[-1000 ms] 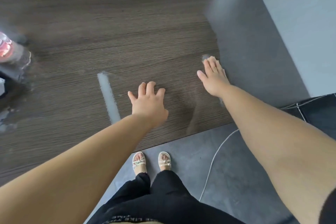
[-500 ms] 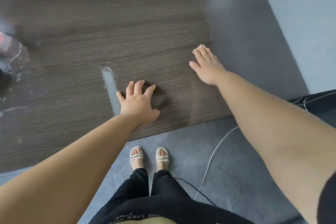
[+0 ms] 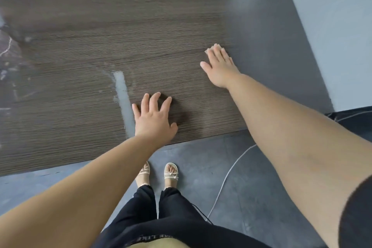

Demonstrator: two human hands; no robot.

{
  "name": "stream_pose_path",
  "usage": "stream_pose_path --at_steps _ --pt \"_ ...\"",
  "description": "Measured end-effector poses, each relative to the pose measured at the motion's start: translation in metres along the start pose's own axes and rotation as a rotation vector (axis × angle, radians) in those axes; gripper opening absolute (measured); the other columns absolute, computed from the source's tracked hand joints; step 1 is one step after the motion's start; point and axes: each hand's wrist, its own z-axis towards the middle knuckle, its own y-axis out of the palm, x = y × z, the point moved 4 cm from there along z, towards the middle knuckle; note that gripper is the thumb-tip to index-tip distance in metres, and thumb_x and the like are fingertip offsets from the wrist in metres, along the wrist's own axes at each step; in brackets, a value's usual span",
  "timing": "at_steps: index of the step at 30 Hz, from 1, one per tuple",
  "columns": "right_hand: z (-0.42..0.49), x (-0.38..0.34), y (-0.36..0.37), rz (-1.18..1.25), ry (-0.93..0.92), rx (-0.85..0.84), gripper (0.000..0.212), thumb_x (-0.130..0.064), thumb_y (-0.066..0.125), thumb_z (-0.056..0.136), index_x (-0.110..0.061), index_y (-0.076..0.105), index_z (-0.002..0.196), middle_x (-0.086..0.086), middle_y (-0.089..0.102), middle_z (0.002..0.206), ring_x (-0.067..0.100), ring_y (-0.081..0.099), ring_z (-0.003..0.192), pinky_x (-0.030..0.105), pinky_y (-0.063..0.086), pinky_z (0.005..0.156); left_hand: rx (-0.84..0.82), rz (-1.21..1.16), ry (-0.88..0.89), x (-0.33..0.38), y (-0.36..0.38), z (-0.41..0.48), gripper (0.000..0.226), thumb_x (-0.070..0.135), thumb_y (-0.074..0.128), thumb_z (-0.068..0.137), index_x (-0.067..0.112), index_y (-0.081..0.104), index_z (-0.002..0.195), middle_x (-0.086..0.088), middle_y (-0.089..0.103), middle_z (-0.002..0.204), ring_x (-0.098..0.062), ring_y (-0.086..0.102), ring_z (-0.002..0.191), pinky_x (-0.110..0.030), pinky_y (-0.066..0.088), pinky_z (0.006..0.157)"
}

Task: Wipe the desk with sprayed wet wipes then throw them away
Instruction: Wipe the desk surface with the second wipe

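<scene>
A person is wiping a dark worktop (image 3: 120,26), it seems: left hand (image 3: 154,121) resting with fingers splayed, right hand (image 3: 219,66) at its 2 o'clock pressing flat-fingered near the edge (wipe hidden, probably beneath it), next needing a sweep toward 9 o'clock.

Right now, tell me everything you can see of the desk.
The desk is dark brown with a wood-grain look, flat, its near edge over grey floor. A pale streak lies on it beside the left hand, which rests there with fingers spread; the right hand lies flat near its right edge.
</scene>
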Motion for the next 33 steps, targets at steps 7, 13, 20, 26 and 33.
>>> stream_pose_path --at_steps 7,13,20,26,33 --pt "-0.083 0.009 0.051 -0.064 0.020 0.056 0.066 -0.052 0.014 0.099 -0.019 -0.016 0.149 0.002 -0.027 0.155 0.019 -0.024 0.143 0.037 -0.011 0.117 -0.013 0.018 -0.004 0.003 -0.002 0.000 0.074 0.046 0.050 0.088 0.027 0.012 0.148 -0.006 0.003 0.156 -0.033 -0.006 0.144 -0.058 0.001 0.113" --pt "-0.072 0.014 0.047 -0.133 -0.121 0.050 0.063 -0.049 0.016 0.100 -0.022 -0.010 0.151 -0.002 -0.021 0.157 0.015 -0.020 0.144 0.035 -0.008 0.118 -0.083 0.093 -0.005 0.006 -0.006 0.004 0.083 0.051 0.055 0.084 0.025 0.010 0.148 -0.008 0.002 0.155 -0.035 -0.004 0.143 -0.058 0.008 0.113" --pt "-0.109 0.031 0.071 -0.075 0.044 0.202 0.063 -0.050 0.013 0.099 -0.020 -0.007 0.151 0.000 -0.017 0.158 0.018 -0.016 0.145 0.035 -0.009 0.118 0.045 -0.023 0.010 0.000 0.002 -0.006 0.083 0.042 0.054 0.087 0.029 0.002 0.149 -0.007 0.005 0.155 -0.031 -0.003 0.144 -0.055 0.002 0.115" --pt "-0.153 -0.038 0.111 -0.052 -0.090 0.121 0.064 -0.051 0.015 0.099 -0.021 -0.007 0.151 -0.001 -0.021 0.157 0.017 -0.022 0.143 0.036 -0.015 0.116 0.151 -0.137 -0.016 0.002 0.005 -0.022 0.081 0.034 0.058 0.085 0.026 0.010 0.149 -0.009 0.012 0.154 -0.034 0.000 0.143 -0.053 0.005 0.116" --pt "-0.124 0.004 0.087 -0.059 0.015 0.147 0.061 -0.050 0.013 0.099 -0.023 -0.008 0.151 -0.003 -0.018 0.158 0.015 -0.018 0.145 0.033 -0.012 0.116 0.180 -0.116 -0.088 -0.047 0.005 -0.040 0.067 0.034 0.056 0.086 0.024 0.025 0.145 -0.009 0.018 0.151 -0.034 0.003 0.141 -0.052 0.007 0.116"
